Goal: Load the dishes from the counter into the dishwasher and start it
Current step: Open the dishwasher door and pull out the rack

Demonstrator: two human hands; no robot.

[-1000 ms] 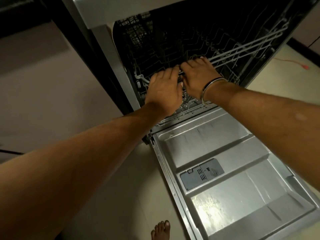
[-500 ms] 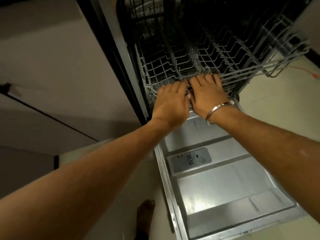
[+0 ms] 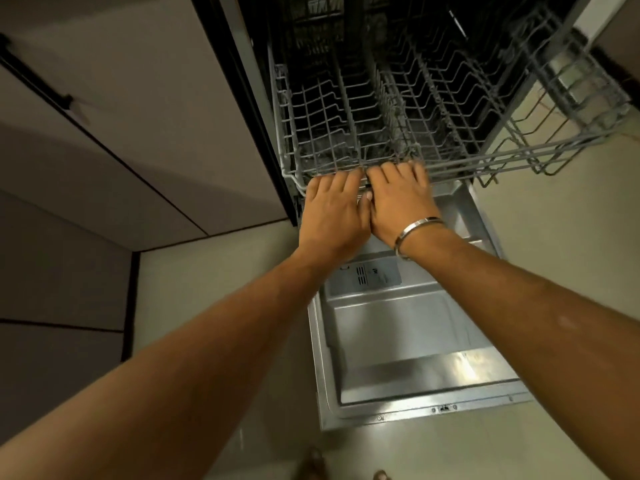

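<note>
Your two hands — left hand [image 3: 332, 213], right hand [image 3: 401, 202] — grip one wire rack [image 3: 433, 109] over one open dishwasher door [image 3: 415, 341].

Head view, one camera only.
I'm looking steeply down, close over the open dishwasher door [image 3: 415, 341], with the wire rack [image 3: 433, 109] at the far edge.

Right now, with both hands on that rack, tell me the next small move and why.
Probably pull the rack further out over the open door. The left hand and right hand grip its front rim side by side, its back is inside the tub, and no dishes show in it.
</note>
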